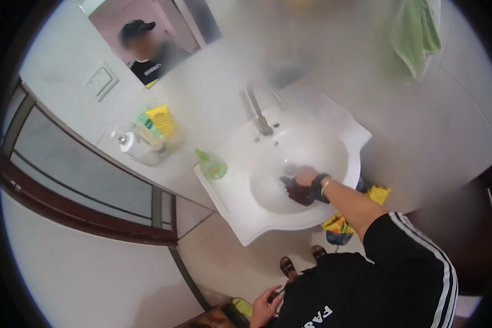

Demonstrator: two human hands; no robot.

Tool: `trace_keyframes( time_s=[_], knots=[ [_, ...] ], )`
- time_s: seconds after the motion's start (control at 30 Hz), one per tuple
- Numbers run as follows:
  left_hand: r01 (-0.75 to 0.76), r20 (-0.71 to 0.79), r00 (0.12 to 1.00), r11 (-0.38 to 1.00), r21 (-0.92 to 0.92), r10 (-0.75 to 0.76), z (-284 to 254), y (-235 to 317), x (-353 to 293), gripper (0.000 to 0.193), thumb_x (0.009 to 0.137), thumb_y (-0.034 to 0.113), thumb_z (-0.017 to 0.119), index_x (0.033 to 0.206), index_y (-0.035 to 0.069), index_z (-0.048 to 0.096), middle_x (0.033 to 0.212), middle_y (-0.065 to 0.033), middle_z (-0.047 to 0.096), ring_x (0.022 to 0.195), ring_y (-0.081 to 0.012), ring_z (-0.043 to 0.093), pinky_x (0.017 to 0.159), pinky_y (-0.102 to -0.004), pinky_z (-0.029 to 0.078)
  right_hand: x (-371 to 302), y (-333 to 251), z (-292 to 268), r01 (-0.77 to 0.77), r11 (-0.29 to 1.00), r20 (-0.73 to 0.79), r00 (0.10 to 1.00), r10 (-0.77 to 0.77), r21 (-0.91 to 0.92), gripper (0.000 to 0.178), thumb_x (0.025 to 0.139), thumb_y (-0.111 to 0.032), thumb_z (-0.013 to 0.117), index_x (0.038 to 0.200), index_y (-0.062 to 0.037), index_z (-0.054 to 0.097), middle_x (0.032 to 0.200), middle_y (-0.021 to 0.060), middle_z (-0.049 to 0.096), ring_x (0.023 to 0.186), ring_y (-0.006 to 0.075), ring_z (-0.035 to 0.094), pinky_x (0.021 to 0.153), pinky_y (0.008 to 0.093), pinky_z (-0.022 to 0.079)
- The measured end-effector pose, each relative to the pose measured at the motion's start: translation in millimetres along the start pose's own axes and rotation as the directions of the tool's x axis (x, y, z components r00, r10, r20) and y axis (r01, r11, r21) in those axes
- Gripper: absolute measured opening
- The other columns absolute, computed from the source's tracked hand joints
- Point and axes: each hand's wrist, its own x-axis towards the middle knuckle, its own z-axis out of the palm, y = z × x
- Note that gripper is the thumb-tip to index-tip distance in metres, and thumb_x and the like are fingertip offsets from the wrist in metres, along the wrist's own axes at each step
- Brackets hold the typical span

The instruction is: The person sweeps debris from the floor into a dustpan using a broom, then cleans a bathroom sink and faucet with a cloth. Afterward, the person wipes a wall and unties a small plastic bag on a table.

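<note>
My right hand [305, 176], with a black band and a bracelet at the wrist, reaches down into the white washbasin [339, 164]. It grips a dark brown, limp piece that looks like wet cloth [297, 193], which lies against the bowl near the drain. The fingers are partly hidden behind the back of the hand. Above the bowl stands the metal faucet [263, 123]; whether water runs from it I cannot make out. Low in the view, my left hand [265, 306] is beside my black shirt, its fingers curled at a small dark thing too unclear to name.
On the basin's left ledge stands a green clear bottle [213, 166]. A shelf on the wall holds a white pump bottle [130, 144] and a yellow packet [160, 118]. A green towel [415, 41] hangs at upper right. Beneath the basin sits a yellow bag [338, 223].
</note>
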Motion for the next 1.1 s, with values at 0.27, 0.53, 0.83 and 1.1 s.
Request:
trace_keyframes(
  time_s=[0.27,0.53,0.83,1.1],
  knots=[
    [-0.296,0.266,0.942,0.884,0.362,0.206,-70,31,82,0.045,0.085,0.027,0.064,0.126,0.011,0.052,0.109,-0.0145,0.061,0.099,-0.0248,0.060,0.081,-0.0327,0.049,-67,-40,-139,0.110,0.303,-0.154,0.980,0.125,0.947,0.018,0.087,-0.010,0.052,0.098,-0.0057,0.066,0.082,0.0006,0.061,0.073,0.0095,0.056,0.070,0.0258,0.049],
    [-0.761,0.244,0.627,0.515,0.395,0.740,-51,132,197,0.074,0.079,0.018,0.068,0.140,0.004,0.029,0.141,-0.0184,0.031,0.121,-0.0291,0.041,0.096,-0.0363,0.038,-106,-121,-187,0.307,0.281,-0.362,0.916,0.174,0.909,0.021,0.089,-0.009,0.049,0.104,-0.0061,0.063,0.082,-0.0014,0.058,0.073,0.0061,0.053,0.063,0.0205,0.044],
    [-0.375,0.120,0.879,0.826,-0.421,0.461,-13,181,251,0.033,0.091,0.009,0.048,0.124,0.001,0.045,0.113,-0.0097,0.057,0.104,-0.0210,0.055,0.089,-0.0334,0.045,-125,-126,-157,0.348,0.107,-0.363,0.866,0.345,0.931,0.027,0.091,-0.016,0.051,0.116,-0.0103,0.057,0.092,0.0010,0.056,0.092,0.0102,0.053,0.080,0.0277,0.045],
    [-0.237,0.156,0.847,0.623,-0.745,0.508,-11,197,220,0.035,0.093,0.008,0.044,0.128,0.005,0.040,0.119,-0.0090,0.052,0.110,-0.0204,0.053,0.094,-0.0354,0.044,-104,-124,-60,-0.041,-0.414,0.060,0.998,0.032,0.909,0.059,0.091,-0.057,0.041,0.130,-0.0134,0.042,0.127,0.0096,0.049,0.110,0.0248,0.053,0.090,0.0514,0.043]
  ],
)
